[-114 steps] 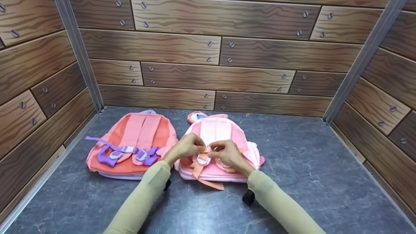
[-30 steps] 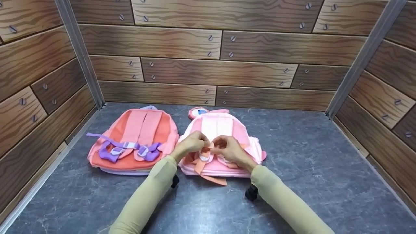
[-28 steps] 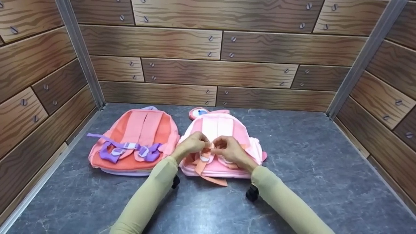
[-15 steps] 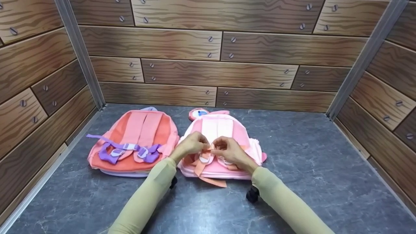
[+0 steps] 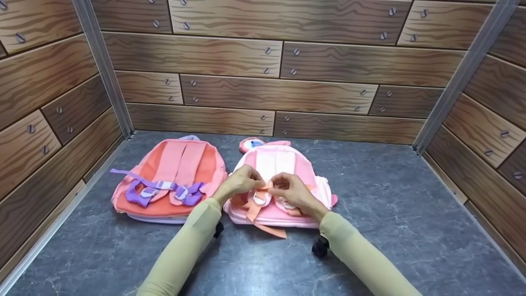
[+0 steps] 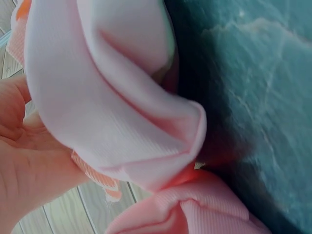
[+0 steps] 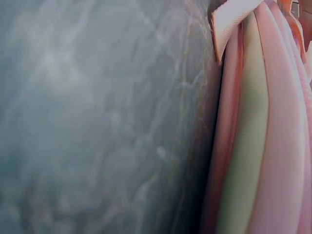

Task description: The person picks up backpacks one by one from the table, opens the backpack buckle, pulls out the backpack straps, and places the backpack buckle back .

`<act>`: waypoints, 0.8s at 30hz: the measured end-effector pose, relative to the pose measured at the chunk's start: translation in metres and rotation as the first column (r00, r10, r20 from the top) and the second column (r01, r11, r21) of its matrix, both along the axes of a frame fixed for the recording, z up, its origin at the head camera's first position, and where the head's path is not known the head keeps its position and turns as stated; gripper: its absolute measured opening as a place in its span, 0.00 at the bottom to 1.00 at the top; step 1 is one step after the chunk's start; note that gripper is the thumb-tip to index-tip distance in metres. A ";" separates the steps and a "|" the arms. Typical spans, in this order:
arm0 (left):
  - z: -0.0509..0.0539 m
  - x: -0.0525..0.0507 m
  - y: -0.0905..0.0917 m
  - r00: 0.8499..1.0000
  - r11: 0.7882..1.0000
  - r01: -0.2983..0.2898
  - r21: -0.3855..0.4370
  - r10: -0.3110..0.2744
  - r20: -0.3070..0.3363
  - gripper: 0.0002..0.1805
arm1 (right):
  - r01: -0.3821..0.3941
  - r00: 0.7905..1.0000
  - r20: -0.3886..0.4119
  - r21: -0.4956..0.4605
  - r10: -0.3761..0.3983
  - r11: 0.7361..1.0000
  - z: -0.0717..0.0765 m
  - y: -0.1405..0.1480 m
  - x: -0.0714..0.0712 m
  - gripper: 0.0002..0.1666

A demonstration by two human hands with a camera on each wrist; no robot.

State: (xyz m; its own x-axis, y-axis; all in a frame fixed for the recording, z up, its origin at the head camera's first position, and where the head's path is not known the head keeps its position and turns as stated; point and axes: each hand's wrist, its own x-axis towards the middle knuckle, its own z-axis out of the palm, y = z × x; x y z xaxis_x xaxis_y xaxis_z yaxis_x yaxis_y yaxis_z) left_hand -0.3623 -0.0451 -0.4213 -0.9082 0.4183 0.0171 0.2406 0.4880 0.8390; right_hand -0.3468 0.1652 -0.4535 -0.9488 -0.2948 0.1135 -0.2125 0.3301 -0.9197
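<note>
A pink child's backpack (image 5: 302, 162) lies with its strap side up, in the middle of the head view. Over its lower middle my left hand (image 5: 245, 180) pinches orange webbing (image 5: 264, 187) between thumb and fingers. From the other side, my right hand (image 5: 292, 192) pinches the same spot; the fingertips nearly meet and hide what lies between them. Just below sits a white buckle (image 5: 260, 199), and a loose orange strap end (image 5: 269, 230) trails onto the table. In the left wrist view, pink fabric (image 6: 97, 107) covers most of the left hand (image 6: 34, 170).
To the left, close beside the pink bag, lies a coral backpack (image 5: 181, 164) with purple straps (image 5: 139, 197) and pale buckles. A plush eye (image 5: 251, 144) pokes out behind the pink bag. Wood-patterned walls (image 5: 230, 90) enclose the dark marbled tabletop (image 5: 386, 197) on three sides.
Both hands stay at the same place on the pink backpack. Slightly more orange webbing shows between the fingertips than a second ago. The coral backpack has not moved.
</note>
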 end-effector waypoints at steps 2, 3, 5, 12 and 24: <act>0.000 0.000 0.001 1.000 1.000 -0.007 0.002 0.007 0.003 0.07 | 0.000 1.000 -0.005 0.001 0.000 1.000 0.000 0.000 0.000 0.15; 0.000 0.000 0.002 1.000 1.000 -0.012 0.002 0.012 0.005 0.07 | -0.004 1.000 -0.008 -0.001 0.004 1.000 0.000 0.000 0.000 0.15; 0.000 0.000 0.003 1.000 1.000 -0.022 0.000 0.022 0.010 0.07 | -0.008 1.000 -0.011 0.000 0.008 1.000 0.000 0.000 0.000 0.16; -0.002 0.000 0.006 1.000 0.999 -0.011 0.031 0.011 0.014 0.08 | -0.002 1.000 -0.013 -0.002 0.002 1.000 -0.002 0.000 -0.001 0.15; -0.003 0.001 0.007 0.999 0.998 0.034 0.053 -0.035 0.032 0.08 | -0.004 1.000 -0.015 -0.004 0.004 1.000 -0.001 0.000 -0.001 0.15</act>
